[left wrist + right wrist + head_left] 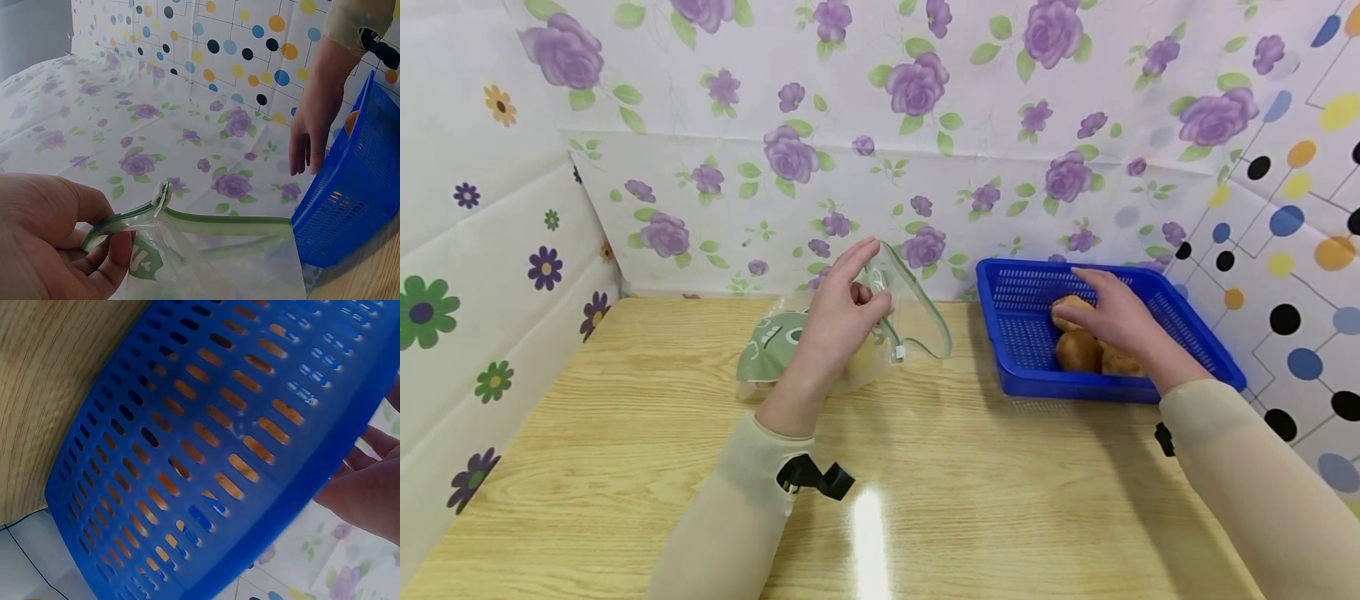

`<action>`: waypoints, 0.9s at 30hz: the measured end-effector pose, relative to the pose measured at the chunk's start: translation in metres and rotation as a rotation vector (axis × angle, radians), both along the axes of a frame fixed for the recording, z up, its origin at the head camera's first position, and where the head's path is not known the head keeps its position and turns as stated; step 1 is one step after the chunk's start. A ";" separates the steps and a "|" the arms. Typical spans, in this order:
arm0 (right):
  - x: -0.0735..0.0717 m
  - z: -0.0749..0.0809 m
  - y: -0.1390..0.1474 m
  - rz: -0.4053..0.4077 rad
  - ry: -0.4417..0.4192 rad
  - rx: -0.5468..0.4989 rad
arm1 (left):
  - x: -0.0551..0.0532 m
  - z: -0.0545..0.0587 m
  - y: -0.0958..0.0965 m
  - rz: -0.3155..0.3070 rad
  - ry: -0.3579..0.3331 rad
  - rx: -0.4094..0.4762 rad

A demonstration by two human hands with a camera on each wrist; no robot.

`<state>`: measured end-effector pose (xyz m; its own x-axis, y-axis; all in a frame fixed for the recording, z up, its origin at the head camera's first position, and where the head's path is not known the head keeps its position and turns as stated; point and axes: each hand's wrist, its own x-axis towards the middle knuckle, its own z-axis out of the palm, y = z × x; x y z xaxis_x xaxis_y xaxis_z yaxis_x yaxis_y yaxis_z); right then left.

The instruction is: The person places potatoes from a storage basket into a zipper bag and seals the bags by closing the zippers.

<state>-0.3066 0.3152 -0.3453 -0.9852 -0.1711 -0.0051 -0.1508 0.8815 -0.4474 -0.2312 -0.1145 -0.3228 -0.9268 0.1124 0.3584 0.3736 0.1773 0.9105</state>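
My left hand (842, 312) pinches the green-edged rim of a clear zip bag (917, 304). The bag carries a green printed face, and its mouth gapes toward the right; a white slider (164, 194) sits on the zip in the left wrist view. Something yellowish shows faintly inside the bag. Over a blue basket (1022, 383) hovers my right hand (1112, 312), fingers extended and thumb apart. Beneath it lie several brown, rounded things like bread rolls (1077, 352). In the right wrist view the basket's slotted wall hides most of them, and the hand (369, 487) shows beyond the rim.
Both the bag and the basket rest on a wood-grain table (970, 475). Behind it hangs a purple-flowered cloth (865, 192); a dotted cloth (1292, 275) closes the right side, close to the basket, and a flower-dotted one (497, 275) the left.
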 end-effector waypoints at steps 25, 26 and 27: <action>-0.036 -0.025 0.012 -0.036 -0.123 0.058 | -0.001 -0.001 0.000 0.006 -0.013 -0.012; -0.037 -0.025 0.012 -0.039 -0.129 0.059 | -0.001 -0.001 0.001 0.007 -0.014 -0.014; -0.037 -0.025 0.011 -0.043 -0.135 0.060 | -0.001 -0.001 0.001 0.008 -0.017 -0.015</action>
<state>-0.3432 0.3260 -0.3700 -0.9812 -0.1246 -0.1474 -0.0546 0.9117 -0.4071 -0.2318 -0.1138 -0.3234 -0.9335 0.1101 0.3412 0.3569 0.1937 0.9138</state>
